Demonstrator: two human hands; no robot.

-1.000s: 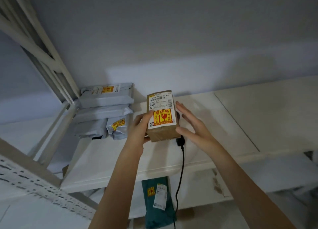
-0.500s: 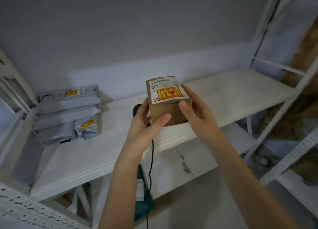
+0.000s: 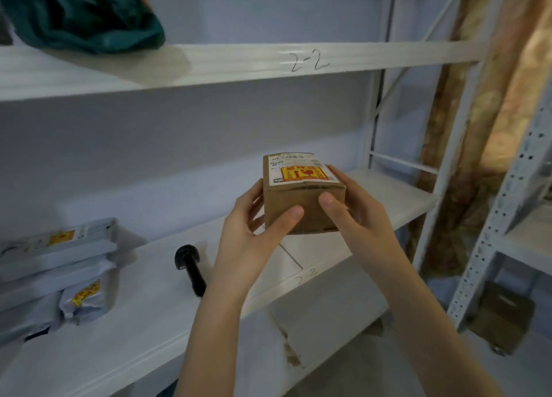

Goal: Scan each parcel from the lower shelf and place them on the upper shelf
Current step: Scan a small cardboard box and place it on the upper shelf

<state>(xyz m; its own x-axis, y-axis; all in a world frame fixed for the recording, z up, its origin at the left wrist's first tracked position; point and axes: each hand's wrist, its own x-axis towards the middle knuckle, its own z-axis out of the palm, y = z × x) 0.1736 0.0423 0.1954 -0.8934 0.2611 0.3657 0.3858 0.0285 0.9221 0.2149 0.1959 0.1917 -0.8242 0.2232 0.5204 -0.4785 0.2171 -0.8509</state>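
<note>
1. Left hand (image 3: 254,241): the fingers are curled round the left side of the cardboard parcel (image 3: 301,199), thumb pressed flat on its near face; clamped on the box.
2. Right hand (image 3: 355,220): a mirrored grip, thumb on the near face, the remaining fingers wrapped round the right side and mostly hidden behind it.
3. Cardboard parcel: held between both palms, clear of any surface, label side (image 3: 295,169) turned upward (probably so the printed code and the yellow-and-red sticker stay readable, and the box stays level for lifting). The thumbs lie on the plain end, the label just beyond them.
4. Scanner (image 3: 191,265): black, handheld, laid on the lower shelf (image 3: 149,322) just left of the left wrist; not touched.
5. Grey mailers (image 3: 56,271): stacked at the far left of the same shelf, judged still awaiting scanning.
6. Upper shelf (image 3: 239,65): marked "2-2", well above the parcel; a teal bag (image 3: 86,17) already rests at its left end. Placement there is judged the step in hand.
</note>
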